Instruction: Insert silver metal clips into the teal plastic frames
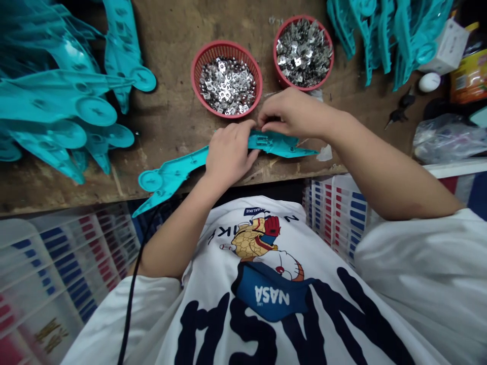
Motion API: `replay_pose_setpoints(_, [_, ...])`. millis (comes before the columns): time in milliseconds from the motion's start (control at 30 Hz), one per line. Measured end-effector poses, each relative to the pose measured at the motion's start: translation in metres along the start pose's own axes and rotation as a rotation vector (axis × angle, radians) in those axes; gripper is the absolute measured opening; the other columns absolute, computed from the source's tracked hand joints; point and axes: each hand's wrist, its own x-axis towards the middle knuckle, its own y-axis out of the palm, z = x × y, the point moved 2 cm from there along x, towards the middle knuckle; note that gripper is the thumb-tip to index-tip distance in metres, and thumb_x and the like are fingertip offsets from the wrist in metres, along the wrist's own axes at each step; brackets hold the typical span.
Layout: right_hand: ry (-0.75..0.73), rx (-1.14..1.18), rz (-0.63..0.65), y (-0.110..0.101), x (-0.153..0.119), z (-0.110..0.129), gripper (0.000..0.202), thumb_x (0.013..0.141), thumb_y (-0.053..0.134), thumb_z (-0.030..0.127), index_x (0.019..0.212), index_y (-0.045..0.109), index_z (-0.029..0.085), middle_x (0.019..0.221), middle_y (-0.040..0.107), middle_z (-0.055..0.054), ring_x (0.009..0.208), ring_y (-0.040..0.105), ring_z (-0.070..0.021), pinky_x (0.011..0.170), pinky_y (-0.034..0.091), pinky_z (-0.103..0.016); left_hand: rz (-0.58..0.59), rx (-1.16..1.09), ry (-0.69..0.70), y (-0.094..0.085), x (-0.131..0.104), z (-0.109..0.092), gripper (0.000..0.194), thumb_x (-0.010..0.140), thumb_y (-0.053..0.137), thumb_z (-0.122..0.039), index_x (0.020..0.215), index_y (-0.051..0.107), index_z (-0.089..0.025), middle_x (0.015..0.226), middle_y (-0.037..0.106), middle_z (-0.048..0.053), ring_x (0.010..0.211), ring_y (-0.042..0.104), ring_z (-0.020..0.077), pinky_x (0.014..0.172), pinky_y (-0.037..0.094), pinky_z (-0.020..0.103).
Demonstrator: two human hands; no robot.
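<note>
A long teal plastic part [182, 165] lies along the near edge of the wooden table, with a round disc at its left end. My left hand [230, 152] is wrapped over its middle, thumb on the near side. Just right of it, my right hand [287, 114] is held over the part with its fingers pinched; whatever is between the fingertips is hidden. Right behind my hands stands a red basket [196, 83] of small shiny metal clips [228, 86]. A second red basket [276, 66] holds more small metal pieces [304, 53].
Teal parts [57, 96] are piled at the left, and more teal parts [388, 35] lie at the back right. Near the right edge are a white box [447, 48], a white round object [429, 82], keys [397, 116] and a plastic bag [449, 137]. A black cable [131, 299] hangs beside my left arm.
</note>
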Motion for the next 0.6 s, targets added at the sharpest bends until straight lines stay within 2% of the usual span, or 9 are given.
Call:
replay_pose_setpoints(133, [-0.183, -0.159, 0.055, 0.007, 0.001, 0.009, 0.031, 0.109, 0.058, 0.025, 0.123, 0.086, 0.022, 0.135, 0.084, -0.009, 0.127, 0.075, -0.0294, 0.113, 0.056, -0.046, -0.055, -0.013, -0.015, 0.005, -0.001, 0.004, 0.059, 0.104, 0.073, -0.034, 0.159, 0.053, -0.026, 0.142, 0.075, 0.016, 0.134, 0.072, 0.0420, 0.117, 0.057, 0.057])
replay_pose_setpoints(267, [-0.278, -0.302, 0.061, 0.014, 0.001, 0.016, 0.035, 0.113, 0.052, 0.026, 0.122, 0.085, 0.019, 0.142, 0.082, -0.009, 0.137, 0.071, -0.0288, 0.116, 0.053, -0.044, -0.069, 0.004, -0.014, 0.007, -0.001, 0.004, 0.052, 0.105, 0.074, -0.035, 0.152, 0.055, -0.026, 0.137, 0.076, 0.016, 0.129, 0.074, 0.0419, 0.114, 0.059, 0.057])
replay_pose_setpoints(367, [-0.319, -0.306, 0.036, 0.015, 0.001, 0.013, 0.033, 0.114, 0.052, 0.026, 0.121, 0.084, 0.019, 0.139, 0.081, -0.008, 0.135, 0.071, -0.0273, 0.111, 0.054, -0.042, -0.067, -0.010, -0.016, 0.006, -0.001, 0.004, 0.050, 0.104, 0.075, -0.034, 0.150, 0.057, -0.026, 0.136, 0.077, 0.016, 0.130, 0.074, 0.0428, 0.115, 0.059, 0.057])
replay_pose_setpoints(467, [-0.404, -0.325, 0.020, 0.015, -0.001, 0.012, 0.033, 0.116, 0.052, 0.023, 0.122, 0.083, 0.015, 0.137, 0.080, -0.016, 0.132, 0.072, -0.0319, 0.105, 0.056, -0.045, -0.067, -0.047, -0.015, 0.006, 0.000, 0.004, 0.052, 0.103, 0.075, -0.033, 0.151, 0.057, -0.026, 0.139, 0.076, 0.016, 0.136, 0.072, 0.0443, 0.119, 0.057, 0.058])
replay_pose_setpoints(533, [-0.431, -0.327, 0.011, 0.013, -0.001, 0.011, 0.042, 0.120, 0.046, 0.029, 0.123, 0.085, 0.014, 0.138, 0.080, -0.018, 0.130, 0.072, -0.0324, 0.104, 0.056, -0.046, -0.064, -0.069, -0.012, 0.007, 0.000, 0.006, 0.054, 0.103, 0.075, -0.033, 0.153, 0.057, -0.026, 0.142, 0.076, 0.017, 0.140, 0.071, 0.0453, 0.122, 0.055, 0.059])
replay_pose_setpoints(600, [-0.415, -0.269, -0.017, 0.008, -0.003, 0.007, 0.052, 0.123, 0.040, 0.041, 0.129, 0.086, 0.018, 0.140, 0.081, -0.013, 0.129, 0.072, -0.0296, 0.105, 0.056, -0.043, -0.068, -0.082, -0.004, 0.008, 0.000, 0.007, 0.057, 0.103, 0.075, -0.033, 0.156, 0.056, -0.026, 0.145, 0.076, 0.017, 0.143, 0.070, 0.0458, 0.124, 0.054, 0.060])
